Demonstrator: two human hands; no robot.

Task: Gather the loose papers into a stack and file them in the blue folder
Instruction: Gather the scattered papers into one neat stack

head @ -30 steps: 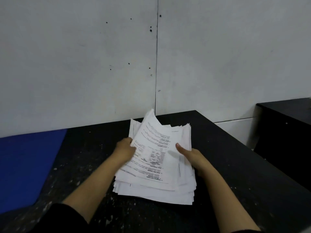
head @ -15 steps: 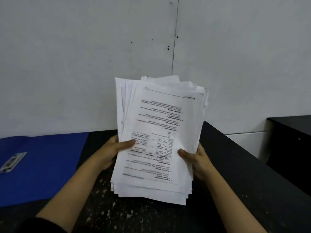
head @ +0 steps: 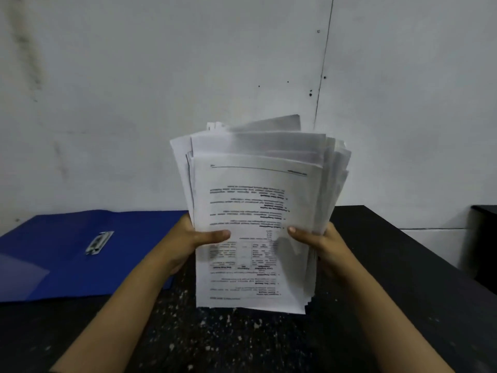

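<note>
Two hands, left hand [head: 188, 239] and right hand [head: 321, 242], clasp the upright paper stack [head: 258, 211], thumbs pressed across its front sheet. Blue folder [head: 61, 254] lies open at nine o'clock on the black table [head: 390, 292].

Print on the front sheet of the paper stack [head: 255, 227] is upside down and too blurred to read. Stack hides the fingers of both hands behind it. Blue folder [head: 67, 254] cut off at the left edge; clip detail unclear.
</note>
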